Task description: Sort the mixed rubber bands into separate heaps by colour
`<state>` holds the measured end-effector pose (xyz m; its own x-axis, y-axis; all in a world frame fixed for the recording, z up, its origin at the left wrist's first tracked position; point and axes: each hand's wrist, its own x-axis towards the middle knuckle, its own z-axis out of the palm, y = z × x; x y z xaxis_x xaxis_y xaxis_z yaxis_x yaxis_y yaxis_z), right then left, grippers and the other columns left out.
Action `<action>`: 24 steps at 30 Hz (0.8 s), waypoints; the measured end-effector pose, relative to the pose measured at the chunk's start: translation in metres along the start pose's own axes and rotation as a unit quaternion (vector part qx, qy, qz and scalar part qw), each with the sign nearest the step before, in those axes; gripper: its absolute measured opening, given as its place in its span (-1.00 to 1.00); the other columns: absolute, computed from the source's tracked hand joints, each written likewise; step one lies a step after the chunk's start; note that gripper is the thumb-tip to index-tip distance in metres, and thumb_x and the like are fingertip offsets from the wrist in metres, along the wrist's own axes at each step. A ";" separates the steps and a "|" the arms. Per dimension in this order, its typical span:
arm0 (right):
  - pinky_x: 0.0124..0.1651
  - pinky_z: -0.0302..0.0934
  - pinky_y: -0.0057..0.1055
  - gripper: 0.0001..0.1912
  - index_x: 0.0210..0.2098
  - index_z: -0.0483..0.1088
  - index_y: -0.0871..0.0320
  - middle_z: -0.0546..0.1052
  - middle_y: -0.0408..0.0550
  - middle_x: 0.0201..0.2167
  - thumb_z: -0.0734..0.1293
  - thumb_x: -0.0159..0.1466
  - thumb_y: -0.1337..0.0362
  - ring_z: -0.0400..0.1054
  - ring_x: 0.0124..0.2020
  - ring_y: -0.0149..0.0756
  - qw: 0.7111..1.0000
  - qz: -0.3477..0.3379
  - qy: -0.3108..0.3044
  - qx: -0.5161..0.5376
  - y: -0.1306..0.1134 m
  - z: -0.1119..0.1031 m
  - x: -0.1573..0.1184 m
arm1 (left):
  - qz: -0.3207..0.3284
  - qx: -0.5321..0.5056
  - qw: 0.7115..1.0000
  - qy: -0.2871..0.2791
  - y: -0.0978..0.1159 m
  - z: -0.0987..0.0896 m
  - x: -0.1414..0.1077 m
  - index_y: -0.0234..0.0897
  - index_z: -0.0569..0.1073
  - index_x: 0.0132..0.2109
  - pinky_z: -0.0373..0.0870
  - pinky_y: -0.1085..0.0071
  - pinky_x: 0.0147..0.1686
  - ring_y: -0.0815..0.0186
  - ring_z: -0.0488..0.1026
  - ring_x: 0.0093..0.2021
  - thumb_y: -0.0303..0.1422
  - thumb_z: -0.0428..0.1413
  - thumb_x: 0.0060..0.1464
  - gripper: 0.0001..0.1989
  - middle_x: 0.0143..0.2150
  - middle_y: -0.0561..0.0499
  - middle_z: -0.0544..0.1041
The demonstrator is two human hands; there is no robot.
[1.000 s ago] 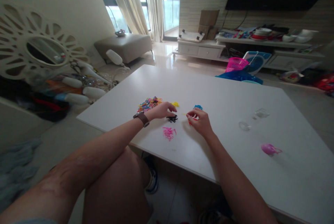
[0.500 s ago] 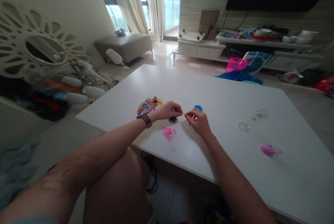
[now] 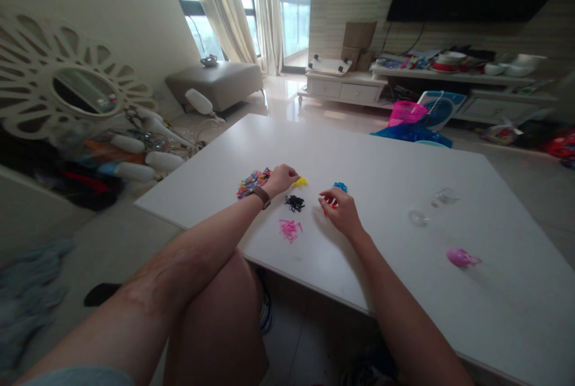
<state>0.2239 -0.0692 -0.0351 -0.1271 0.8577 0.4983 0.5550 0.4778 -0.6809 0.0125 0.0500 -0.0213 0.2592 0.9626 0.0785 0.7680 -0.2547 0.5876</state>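
Observation:
My left hand [image 3: 282, 178], with a brown watch at the wrist, reaches to a small yellow pile [image 3: 300, 181]. Its thumb and forefinger are pinched together at the pile's edge; anything between them is too small to make out. Behind that hand lies a heap of mixed-colour small rubber bands [image 3: 250, 184], partly covered by it. My right hand [image 3: 342, 209] hovers over a red pile [image 3: 330, 210], fingers curved and apart, with nothing visible in them. A blue pile [image 3: 340, 186] sits just beyond it. Black bands [image 3: 294, 203] and pink bands [image 3: 290, 230] lie between the hands and the near edge.
The piles are on a white table [image 3: 386, 254]. On its right side lie a clear, see-through container [image 3: 433, 207] and a pink-purple egg-shaped object [image 3: 458, 257]. Beyond the far edge stand a pink basket [image 3: 406, 113] and a TV cabinet [image 3: 341, 89]. A lamp with white shades [image 3: 135, 171] is at left.
My hands were fingertip to fingertip with a tiny yellow piece between them. My left hand has moved left and away to the yellow pile, uncovering the black bands. My right hand has barely moved.

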 end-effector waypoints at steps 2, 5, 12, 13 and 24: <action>-0.27 0.29 -0.32 -0.91 -0.27 0.47 0.12 0.50 -0.07 -0.38 0.31 0.31 0.28 0.38 -0.39 -0.30 1.000 -0.001 -0.005 -0.003 -0.001 0.000 0.000 | -0.011 0.001 1.000 0.010 0.000 -0.004 0.001 -0.41 0.68 -0.17 0.34 0.41 -0.31 0.28 0.50 -0.36 -0.28 0.21 0.11 -0.73 -0.28 -0.17 0.66; -0.27 0.28 -0.33 -0.90 -0.27 0.47 0.12 0.50 -0.07 -0.38 0.30 0.31 0.29 0.38 -0.40 -0.31 1.000 0.002 -0.009 -0.002 0.000 0.000 0.000 | -0.033 -0.007 0.999 0.022 -0.005 -0.020 0.001 -0.42 0.68 -0.18 0.33 0.42 -0.33 0.29 0.48 -0.37 -0.27 0.18 0.12 -0.71 -0.31 -0.15 0.65; -0.27 0.28 -0.32 -0.90 -0.27 0.46 0.12 0.49 -0.07 -0.37 0.29 0.30 0.31 0.38 -0.40 -0.30 1.000 0.003 -0.013 -0.006 0.001 0.000 0.000 | -0.081 -0.040 0.994 0.063 -0.039 -0.060 -0.016 -0.38 0.66 -0.23 0.32 0.45 -0.37 0.31 0.47 -0.38 -0.38 0.19 -0.04 -0.77 -0.34 -0.08 0.63; -0.27 0.28 -0.32 -0.90 -0.27 0.47 0.12 0.49 -0.07 -0.37 0.29 0.31 0.31 0.38 -0.40 -0.30 1.000 0.002 -0.014 -0.008 0.001 0.000 0.000 | -0.084 -0.040 0.994 0.051 -0.043 -0.063 -0.019 -0.37 0.66 -0.27 0.33 0.45 -0.36 0.31 0.46 -0.39 -0.38 0.20 -0.07 -0.79 -0.37 -0.07 0.62; -0.27 0.28 -0.32 -0.90 -0.29 0.46 0.11 0.49 -0.07 -0.37 0.29 0.30 0.31 0.39 -0.39 -0.29 1.000 0.000 -0.026 -0.017 0.002 0.001 -0.001 | -0.074 0.014 0.997 -0.035 -0.064 -0.077 -0.038 -0.33 0.66 -0.20 0.31 0.45 -0.42 0.30 0.43 -0.41 -0.43 0.21 -0.27 -0.63 -0.39 -0.01 0.58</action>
<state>0.2249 -0.0689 -0.0375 -0.1691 0.8665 0.4697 0.5821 0.4724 -0.6619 -0.0916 0.0371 -0.0002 0.1815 0.9813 -0.0640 0.8171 -0.1143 0.5651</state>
